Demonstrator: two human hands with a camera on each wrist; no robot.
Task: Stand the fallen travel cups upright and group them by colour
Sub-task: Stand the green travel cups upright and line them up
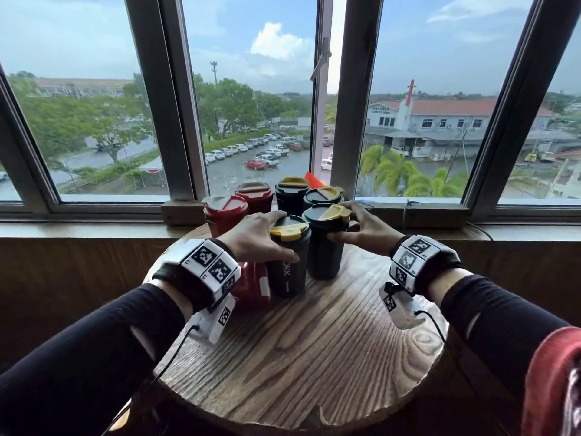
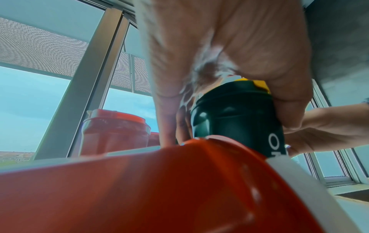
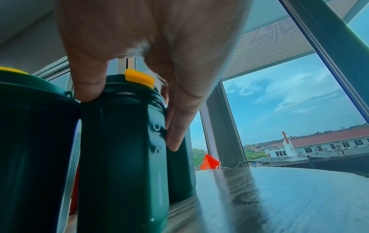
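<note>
1. Head view: crowding is my main worry. My left hand (image 1: 251, 236) is curled round the top of the near dark cup (image 1: 287, 262), and my right hand (image 1: 361, 229) grips the lid end of the second dark cup (image 1: 325, 243) just beside it. Both stand upright near the middle of the desk (image 1: 314, 357). Two more dark cups (image 1: 292, 191) and two red cups (image 1: 224, 214) stand behind them at the window edge. A fallen red cup (image 1: 251, 284) lies under my left wrist, touching the near dark cup. If I slide either dark cup back too fast, I judge it could knock the rear cups over.

2. Left wrist view: the fallen red cup (image 2: 159, 189) fills the foreground, right against the dark cup (image 2: 235, 119) that my left hand (image 2: 229, 47) clasps near its yellow-tabbed lid. Dragging my wrist across could roll the red one off the desk.

3. Right wrist view: my right hand (image 3: 149, 55) pinches its dark cup (image 3: 121, 149) high up, thumb one side, fingers (image 3: 177, 134) the other. The neighbouring dark cup (image 3: 36, 141) looks to be touching it. Gripped that high, I think a push could tip it, not slide it.
</note>
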